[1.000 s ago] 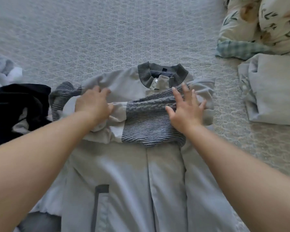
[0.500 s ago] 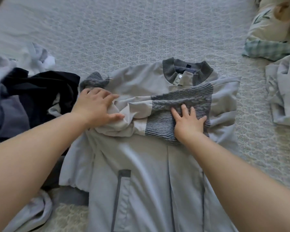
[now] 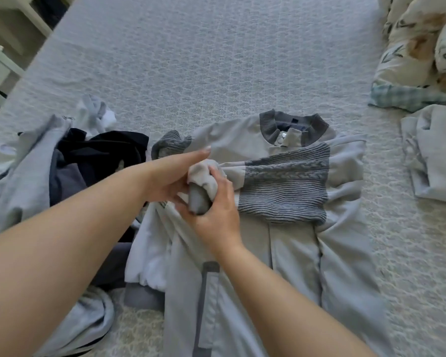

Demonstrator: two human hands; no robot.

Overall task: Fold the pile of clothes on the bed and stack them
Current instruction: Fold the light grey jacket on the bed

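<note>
Far left: unfolded pile (image 3: 70,163), dark and pale-grey garments, heaped beside jacket. Centre-left: left hand (image 3: 170,176), index extended, other fingers curled on bunched sleeve end (image 3: 204,176). Centre: right hand (image 3: 214,210), 0.5 s ago flat on knit panel (image 3: 285,186), now crossed over and gripping same sleeve end; sleeve fold prob. being redone. Grey jacket (image 3: 281,253) flat on bed (image 3: 216,60), collar away. Far right: folded garment (image 3: 434,153), start of stack
</note>
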